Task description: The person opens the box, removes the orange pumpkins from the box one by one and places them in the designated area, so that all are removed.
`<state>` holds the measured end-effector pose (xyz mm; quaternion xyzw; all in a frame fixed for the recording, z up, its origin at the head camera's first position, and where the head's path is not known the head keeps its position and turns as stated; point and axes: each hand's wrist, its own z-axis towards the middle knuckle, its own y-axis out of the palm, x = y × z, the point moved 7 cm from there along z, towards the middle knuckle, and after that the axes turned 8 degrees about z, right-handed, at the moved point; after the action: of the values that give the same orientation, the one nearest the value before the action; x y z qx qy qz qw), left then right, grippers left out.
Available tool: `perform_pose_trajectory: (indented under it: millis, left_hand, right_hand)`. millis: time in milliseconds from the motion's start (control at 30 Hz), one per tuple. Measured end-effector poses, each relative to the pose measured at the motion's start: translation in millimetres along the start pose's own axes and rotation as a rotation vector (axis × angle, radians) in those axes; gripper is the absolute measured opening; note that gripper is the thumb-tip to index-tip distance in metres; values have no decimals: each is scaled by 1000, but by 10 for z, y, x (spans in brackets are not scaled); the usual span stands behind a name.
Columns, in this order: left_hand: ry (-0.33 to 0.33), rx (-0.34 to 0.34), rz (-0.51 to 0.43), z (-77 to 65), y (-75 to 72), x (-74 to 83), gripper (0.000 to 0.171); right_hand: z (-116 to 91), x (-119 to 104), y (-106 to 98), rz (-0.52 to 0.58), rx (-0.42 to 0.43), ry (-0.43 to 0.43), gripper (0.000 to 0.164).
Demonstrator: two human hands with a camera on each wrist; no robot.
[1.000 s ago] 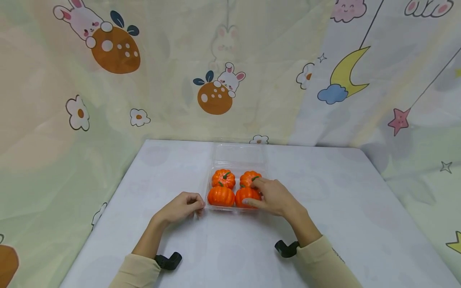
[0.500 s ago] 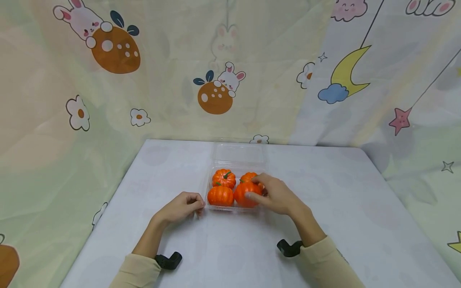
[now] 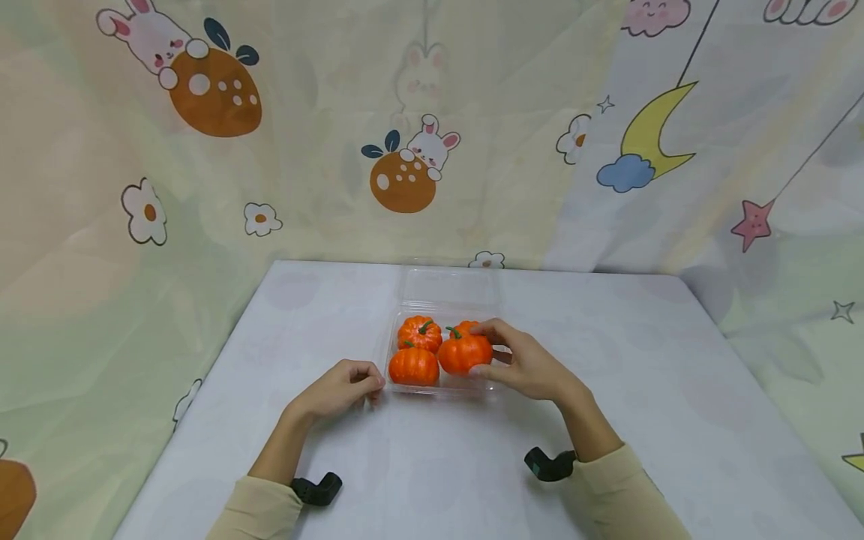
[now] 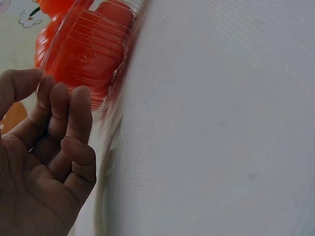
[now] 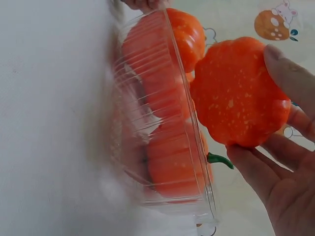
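My right hand (image 3: 529, 365) grips a small orange pumpkin (image 3: 464, 355) with a green stem, fingers on one side and thumb on the other. In the right wrist view this pumpkin (image 5: 238, 93) is up past the rim of a clear plastic clamshell box (image 5: 170, 196). Inside the box are more pumpkins: one at front left (image 3: 414, 367), one at back left (image 3: 418, 332) and one at back right (image 3: 462, 328), partly hidden behind the held one. At the box's left front corner my left hand (image 3: 343, 388) pinches the rim between thumb and fingertips, seen closely in the left wrist view.
The box's transparent lid (image 3: 450, 286) lies folded back behind it. Everything rests on a table with a white cover (image 3: 317, 300). Printed cloth (image 3: 310, 135) hangs behind and at the sides. A black wrist device (image 3: 317, 490) sits at the left cuff, another (image 3: 549, 465) at the right.
My right hand has taken hold of the front-right pumpkin and raised it out of its place, tipping its stem upright. My left hand has stayed at the box rim.
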<state>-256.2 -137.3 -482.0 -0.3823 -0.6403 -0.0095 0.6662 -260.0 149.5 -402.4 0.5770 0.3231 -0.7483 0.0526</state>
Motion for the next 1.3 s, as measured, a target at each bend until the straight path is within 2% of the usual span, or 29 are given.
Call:
perform_pose_trajectory:
  millis: [267,433,633,800,900,1100,1300]
  left_hand:
    - [-5,-3,21,-12,12,-24,27]
    - [1,-9,21,8,11,-20,26]
    - [20,-27,22,50,4,26,28]
    - [14,-33,30,69,-4,26,27]
    - [5,-34,30,70,-10,11,26]
    - [-5,-36,19,63,-20,-4,26]
    - [-5,-33,26,47,-31,-17,26]
  right_hand:
    - [-17,12,-71,77,39,-2,50]
    - [-11,1,-142,144,55,-36,62]
    - [-24,-10,-266,99,125,-51,69]
    - [-25,-22,-369,112,161,-89,69]
    - [-33,-21,-450,115,189,-113,74]
    - [-65,39,-642,74,259,-139,79]
    - [-107,141,-788,110,323,-159,80]
